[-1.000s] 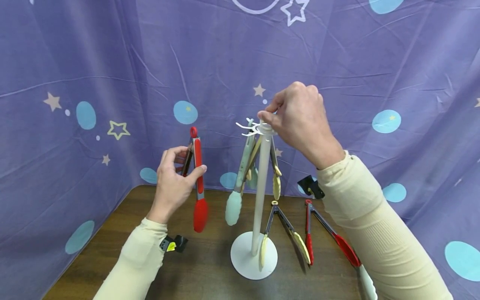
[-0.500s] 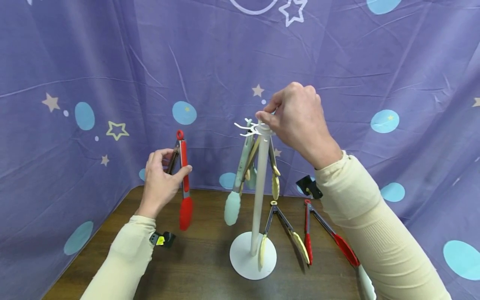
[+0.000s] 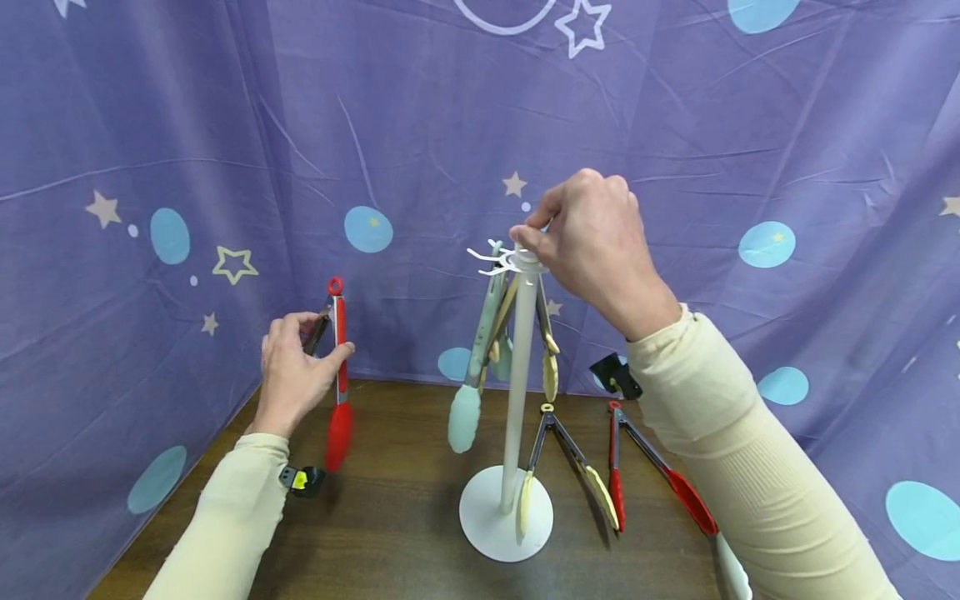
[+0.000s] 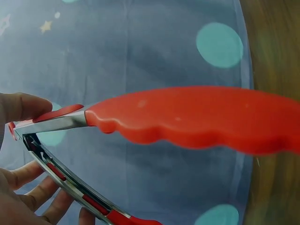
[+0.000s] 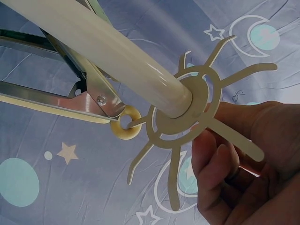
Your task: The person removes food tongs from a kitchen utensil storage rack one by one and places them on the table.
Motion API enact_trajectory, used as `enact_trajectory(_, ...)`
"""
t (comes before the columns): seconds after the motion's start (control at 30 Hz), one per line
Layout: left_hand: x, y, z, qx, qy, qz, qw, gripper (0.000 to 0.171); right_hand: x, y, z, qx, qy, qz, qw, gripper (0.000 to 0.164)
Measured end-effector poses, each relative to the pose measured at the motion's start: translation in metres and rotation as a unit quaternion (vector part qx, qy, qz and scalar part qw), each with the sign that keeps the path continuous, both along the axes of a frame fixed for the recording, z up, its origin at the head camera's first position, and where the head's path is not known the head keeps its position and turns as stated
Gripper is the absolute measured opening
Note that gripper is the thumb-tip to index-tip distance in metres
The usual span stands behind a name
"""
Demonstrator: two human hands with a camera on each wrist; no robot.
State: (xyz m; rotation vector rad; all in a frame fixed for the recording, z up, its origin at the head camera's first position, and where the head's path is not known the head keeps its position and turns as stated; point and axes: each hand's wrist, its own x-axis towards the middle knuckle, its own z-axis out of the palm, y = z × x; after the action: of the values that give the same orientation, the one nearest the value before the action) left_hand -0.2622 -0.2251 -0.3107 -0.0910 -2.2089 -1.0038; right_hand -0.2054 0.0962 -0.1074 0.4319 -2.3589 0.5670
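My left hand (image 3: 291, 371) holds a pair of red tongs (image 3: 339, 429) upright at the left, heads down, apart from the stand. In the left wrist view, the thumb lies on one arm of the tongs and several fingers on the other; the two arms are spread. My right hand (image 3: 597, 246) pinches the top of a white hook stand (image 3: 519, 392). Its hook ring (image 5: 236, 141) shows from below in the right wrist view. Mint tongs (image 3: 465, 417) and yellow tongs (image 3: 551, 377) hang from the hooks. Several other hooks hold nothing.
Another pair of yellow tongs (image 3: 602, 497) lies spread beside the round white base (image 3: 495, 537). Right of it are red tongs (image 3: 692, 500), and a white object (image 3: 732, 567) half covered by my right sleeve. A purple patterned curtain (image 3: 420, 125) hangs behind the wooden table (image 3: 397, 533).
My left hand has moved left and slightly down with the red tongs, away from the stand. My right hand stays at the stand's top.
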Motion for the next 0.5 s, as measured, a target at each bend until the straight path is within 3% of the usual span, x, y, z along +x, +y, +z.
enact_trajectory(0.27, -0.003, -0.021, -0.017, -0.017, -0.041, 0.029, 0.9986, 0.056, -0.001, 0.001, -0.001, -0.003, 0.000, 0.004, 1.000, 0.017)
enact_trajectory(0.5, -0.007, -0.041, -0.030, -0.040, -0.052, 0.053, 0.9964, 0.060, -0.001, 0.001, -0.001, -0.005, -0.002, 0.004, 1.000, 0.018)
